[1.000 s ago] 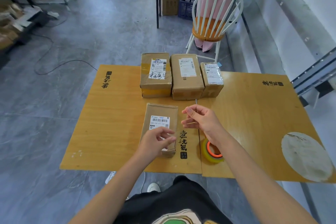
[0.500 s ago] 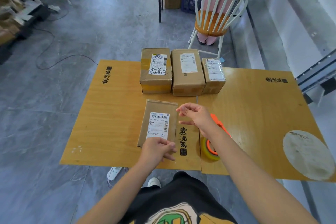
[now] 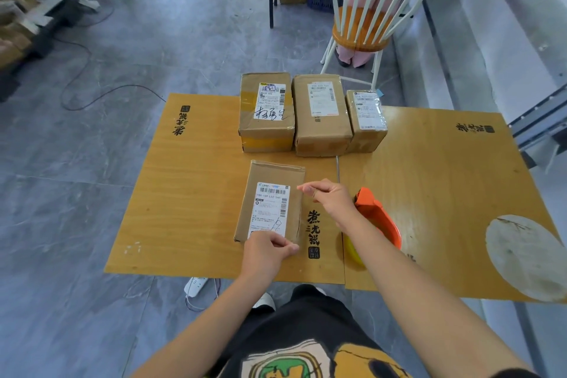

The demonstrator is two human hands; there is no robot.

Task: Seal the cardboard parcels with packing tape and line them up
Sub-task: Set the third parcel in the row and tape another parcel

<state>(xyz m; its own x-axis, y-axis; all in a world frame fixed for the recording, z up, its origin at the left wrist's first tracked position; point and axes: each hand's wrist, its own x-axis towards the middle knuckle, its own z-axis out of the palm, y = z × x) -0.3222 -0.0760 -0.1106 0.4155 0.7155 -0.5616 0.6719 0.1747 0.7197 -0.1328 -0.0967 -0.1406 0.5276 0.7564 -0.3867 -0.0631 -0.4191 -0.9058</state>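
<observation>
While the flat parcel (image 3: 270, 202) lies where it did a second ago, near the front edge of the table (image 3: 190, 193), we see that the hands have shifted. The left hand (image 3: 265, 250) now pinches the clear tape (image 3: 297, 221) at the parcel's near edge instead of covering the label. The right hand (image 3: 329, 201) pinches the far end over the parcel's right side. The orange dispenser (image 3: 379, 219) sits just beside the right wrist. Three parcels (image 3: 320, 113) stand touching in a row at the far edge, and open wood spreads to the left.
</observation>
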